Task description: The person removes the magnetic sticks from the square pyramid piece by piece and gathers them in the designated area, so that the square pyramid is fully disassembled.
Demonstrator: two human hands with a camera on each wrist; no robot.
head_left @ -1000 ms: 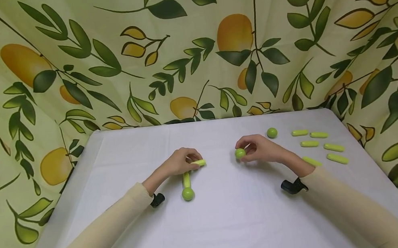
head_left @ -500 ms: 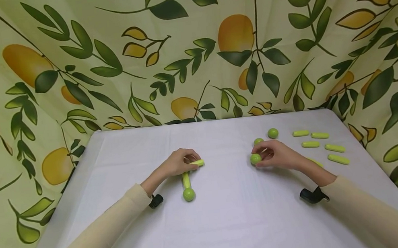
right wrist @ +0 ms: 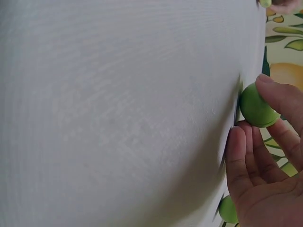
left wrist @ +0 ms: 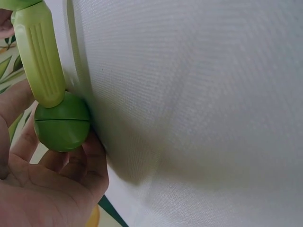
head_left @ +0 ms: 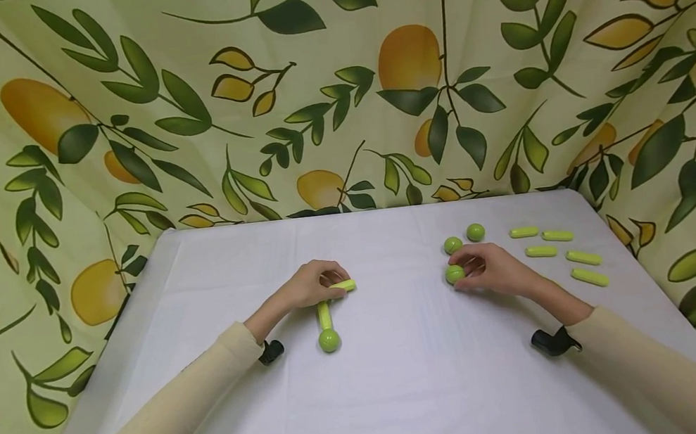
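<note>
Green ball [head_left: 454, 274] pinched by right hand [head_left: 487, 271], left hand [head_left: 311, 288] gripping rod assembly [head_left: 325, 316], wrist view shows ribbing.

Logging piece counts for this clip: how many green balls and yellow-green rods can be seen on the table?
Green balls: 5, one of them seen only in the left wrist view
Yellow-green rods: 7
Total: 12

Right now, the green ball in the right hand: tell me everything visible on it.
The green ball is small, round, smooth and glossy, and looks like plastic. It sits on the white tablecloth, pinched at the tips of the right hand; in the right wrist view, a fingertip lies over its top. Two matching green balls lie just behind it, apart from it. No seam or marking shows on it.
</note>
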